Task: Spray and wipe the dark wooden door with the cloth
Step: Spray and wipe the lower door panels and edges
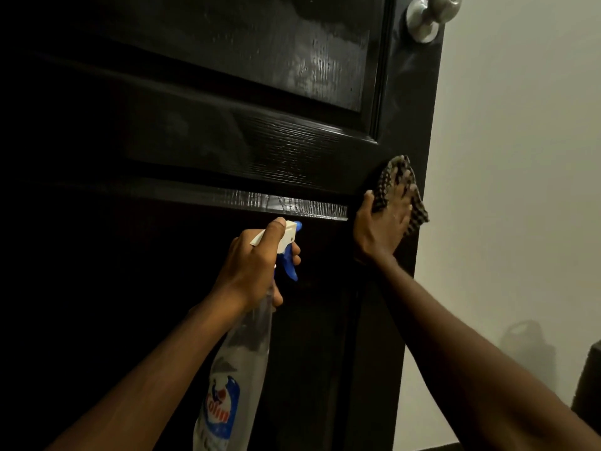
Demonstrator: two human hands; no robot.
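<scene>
Door (227,141), dark and panelled, is seen close ahead, a pale wall (520,157) past its right edge, a wet sheen on its upper panel and a knob (426,17) at its top right. A checked cloth (395,167) is pressed flat to the door's right edge, well below the knob, by the right hand (383,219), fingers spread straight over it. A bottle (240,359) is gripped at its spray head by the left hand (253,265), just left of the cloth, nozzle towards the door.
</scene>
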